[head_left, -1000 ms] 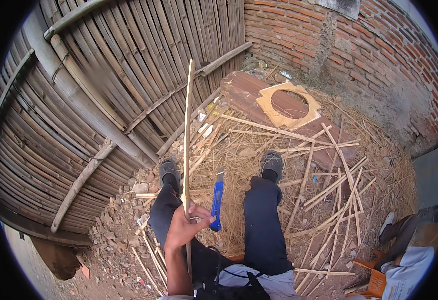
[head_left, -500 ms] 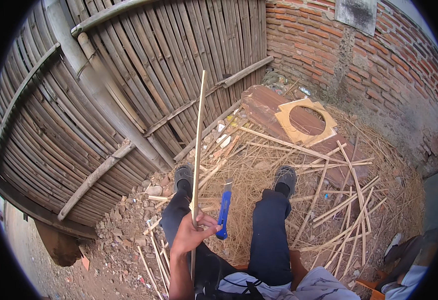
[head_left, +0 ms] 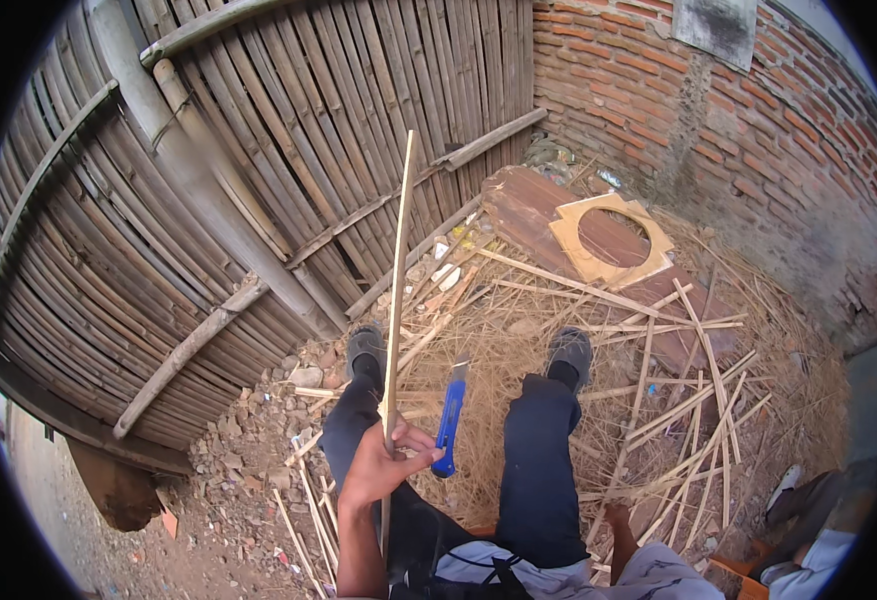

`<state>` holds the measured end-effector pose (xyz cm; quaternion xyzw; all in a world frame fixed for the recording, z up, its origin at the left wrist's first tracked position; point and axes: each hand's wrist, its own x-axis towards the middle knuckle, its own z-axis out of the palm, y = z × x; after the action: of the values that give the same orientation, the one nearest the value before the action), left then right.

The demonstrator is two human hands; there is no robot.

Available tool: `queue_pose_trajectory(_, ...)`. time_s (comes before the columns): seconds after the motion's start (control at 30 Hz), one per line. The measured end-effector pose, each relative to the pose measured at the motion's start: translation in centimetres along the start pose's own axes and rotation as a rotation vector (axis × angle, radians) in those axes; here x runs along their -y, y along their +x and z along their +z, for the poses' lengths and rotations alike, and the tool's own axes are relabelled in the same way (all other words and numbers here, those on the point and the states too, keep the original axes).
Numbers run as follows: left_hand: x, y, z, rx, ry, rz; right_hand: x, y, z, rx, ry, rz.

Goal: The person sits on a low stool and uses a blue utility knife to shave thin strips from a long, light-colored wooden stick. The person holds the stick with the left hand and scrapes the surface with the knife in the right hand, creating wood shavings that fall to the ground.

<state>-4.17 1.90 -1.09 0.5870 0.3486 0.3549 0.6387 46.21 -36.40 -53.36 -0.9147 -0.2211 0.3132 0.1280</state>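
Observation:
My left hand (head_left: 384,468) is closed around a long, thin bamboo strip (head_left: 399,290), which stands nearly upright in front of me. Between the fingertips of that same hand is a blue utility knife (head_left: 449,420), its blade extended and pointing away from me. Low on the right, beside my right leg, my right hand (head_left: 618,522) hangs toward the ground near scattered strips. Its fingers are too indistinct to show what they do.
Cut bamboo strips (head_left: 709,430) lie over straw on the right. Beyond my feet, a cardboard piece with a round hole (head_left: 565,236) rests on a brown board (head_left: 524,212). A bamboo fence (head_left: 309,150) and a brick wall (head_left: 609,70) meet ahead. A person (head_left: 809,530) is at far right.
My right hand and forearm have come into view at the lower right, beside my leg. The left hand keeps the strip and knife in nearly the same place.

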Motion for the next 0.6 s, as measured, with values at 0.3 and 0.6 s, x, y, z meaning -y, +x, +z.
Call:
queue_pose_trajectory(0.3, -0.4, -0.4, 0.4, 0.002, 0.017, -0.013, -7.1, -14.7, -8.8, 0.304, 0.287, 0.392)
queue_pose_trajectory(0.6, -0.1, 0.0, 0.3, 0.021, 0.019, -0.028, -5.0, -21.5, -6.5, 0.029, 0.069, 0.34)
